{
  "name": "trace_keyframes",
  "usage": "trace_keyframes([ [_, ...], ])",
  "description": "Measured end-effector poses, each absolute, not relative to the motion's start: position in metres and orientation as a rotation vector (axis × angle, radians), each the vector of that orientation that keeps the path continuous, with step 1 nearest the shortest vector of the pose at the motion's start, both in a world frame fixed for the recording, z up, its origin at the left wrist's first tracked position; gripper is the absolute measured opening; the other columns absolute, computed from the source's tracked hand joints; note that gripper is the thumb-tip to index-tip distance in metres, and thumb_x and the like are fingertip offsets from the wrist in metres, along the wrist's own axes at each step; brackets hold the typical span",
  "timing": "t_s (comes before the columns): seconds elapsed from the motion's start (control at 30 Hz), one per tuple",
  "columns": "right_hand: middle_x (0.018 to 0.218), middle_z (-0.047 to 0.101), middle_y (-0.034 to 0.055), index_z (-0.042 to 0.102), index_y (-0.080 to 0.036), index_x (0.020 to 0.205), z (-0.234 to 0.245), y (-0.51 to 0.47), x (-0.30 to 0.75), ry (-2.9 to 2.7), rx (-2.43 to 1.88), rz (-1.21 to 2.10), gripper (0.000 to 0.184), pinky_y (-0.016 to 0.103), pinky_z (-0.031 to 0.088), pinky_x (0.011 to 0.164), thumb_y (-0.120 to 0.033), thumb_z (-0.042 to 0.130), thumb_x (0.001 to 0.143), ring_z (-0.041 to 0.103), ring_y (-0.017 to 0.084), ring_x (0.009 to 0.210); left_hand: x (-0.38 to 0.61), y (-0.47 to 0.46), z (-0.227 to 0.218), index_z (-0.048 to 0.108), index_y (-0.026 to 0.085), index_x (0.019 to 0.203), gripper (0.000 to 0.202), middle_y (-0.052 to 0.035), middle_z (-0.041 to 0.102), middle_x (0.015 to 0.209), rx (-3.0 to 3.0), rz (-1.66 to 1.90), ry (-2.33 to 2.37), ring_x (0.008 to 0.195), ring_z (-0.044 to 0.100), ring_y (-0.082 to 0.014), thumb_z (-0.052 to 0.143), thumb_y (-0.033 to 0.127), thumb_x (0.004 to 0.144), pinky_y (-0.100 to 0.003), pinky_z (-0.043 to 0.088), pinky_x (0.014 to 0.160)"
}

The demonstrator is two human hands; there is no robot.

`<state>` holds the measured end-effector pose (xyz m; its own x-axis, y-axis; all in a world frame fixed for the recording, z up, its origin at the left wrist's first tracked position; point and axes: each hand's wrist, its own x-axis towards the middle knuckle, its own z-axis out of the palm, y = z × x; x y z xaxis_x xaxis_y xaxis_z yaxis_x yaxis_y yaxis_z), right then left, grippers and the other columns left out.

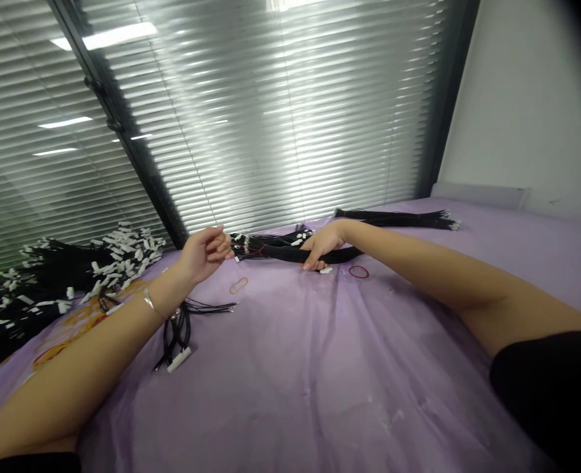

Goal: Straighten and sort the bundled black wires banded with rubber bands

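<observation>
My right hand is closed around a thick bundle of black wires that lies on the purple cloth. My left hand hovers at the bundle's left end, fingers curled and pinched at the wire tips, where a thin red band wraps the bundle. A silver bracelet sits on my left wrist. A few loose black wires with a white connector lie beside my left forearm.
A large heap of black wires with white connectors fills the left edge. Another tied black bundle lies at the back. An orange rubber band and a red one rest on the cloth. Window blinds stand behind.
</observation>
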<state>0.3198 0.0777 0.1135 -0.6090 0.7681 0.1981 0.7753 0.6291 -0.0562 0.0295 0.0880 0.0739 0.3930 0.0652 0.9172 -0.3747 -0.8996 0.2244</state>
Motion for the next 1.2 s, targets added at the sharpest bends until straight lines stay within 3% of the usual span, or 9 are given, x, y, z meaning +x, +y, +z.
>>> trace_keyframes([
  [0.13, 0.058, 0.046, -0.0051, 0.049, -0.014, 0.067, 0.116, 0.079, 0.322, -2.663, -1.284, -0.067, 0.048, 0.024, 0.037, 0.059, -0.054, 0.076, 0.069, 0.043, 0.007, 0.056, 0.029, 0.083, 0.075, 0.038, 0.014, 0.044, 0.045, 0.0022, 0.039, 0.050, 2.350, 1.409, -0.007, 0.033, 0.015, -0.0002, 0.049, 0.022, 0.087, -0.018, 0.043, 0.047],
  [0.3, 0.058, 0.046, -0.0050, 0.050, -0.014, 0.069, 0.118, 0.080, 0.324, -2.693, -1.291, -0.096, 0.048, 0.024, 0.036, 0.060, -0.053, 0.077, 0.067, 0.043, 0.008, 0.056, 0.028, 0.064, 0.061, 0.048, 0.013, 0.051, 0.037, 0.0058, 0.031, 0.048, 2.479, 1.326, 0.256, 0.035, 0.017, -0.0010, 0.059, 0.023, 0.085, -0.019, 0.045, 0.049],
  [0.47, 0.059, 0.046, -0.0051, 0.052, -0.014, 0.072, 0.119, 0.080, 0.325, -2.727, -1.287, -0.108, 0.046, 0.024, 0.036, 0.061, -0.052, 0.078, 0.067, 0.043, 0.008, 0.058, 0.028, 0.037, 0.033, 0.045, 0.016, 0.045, 0.043, 0.0046, 0.025, 0.042, 2.587, 1.443, 0.138, 0.041, 0.028, -0.0061, 0.059, 0.022, 0.085, -0.019, 0.048, 0.058],
  [0.8, 0.061, 0.046, -0.0053, 0.048, -0.015, 0.076, 0.114, 0.075, 0.322, -2.676, -1.207, -0.062, 0.046, 0.024, 0.038, 0.061, -0.049, 0.078, 0.068, 0.043, 0.008, 0.058, 0.018, 0.029, 0.042, 0.046, 0.014, 0.046, 0.044, 0.0034, 0.029, 0.048, 2.356, 1.662, -0.085, 0.036, 0.018, -0.0020, 0.046, 0.016, 0.090, -0.020, 0.049, 0.056],
  [1.2, 0.061, 0.045, -0.0045, 0.047, -0.014, 0.077, 0.115, 0.074, 0.324, -2.732, -1.109, 0.005, 0.042, 0.025, 0.037, 0.062, -0.044, 0.075, 0.074, 0.043, 0.008, 0.058, 0.010, 0.024, 0.038, 0.047, 0.013, 0.049, 0.042, 0.0042, 0.036, 0.050, 2.337, 1.696, -0.153, 0.037, 0.025, -0.0014, 0.046, 0.014, 0.091, -0.019, 0.051, 0.064],
])
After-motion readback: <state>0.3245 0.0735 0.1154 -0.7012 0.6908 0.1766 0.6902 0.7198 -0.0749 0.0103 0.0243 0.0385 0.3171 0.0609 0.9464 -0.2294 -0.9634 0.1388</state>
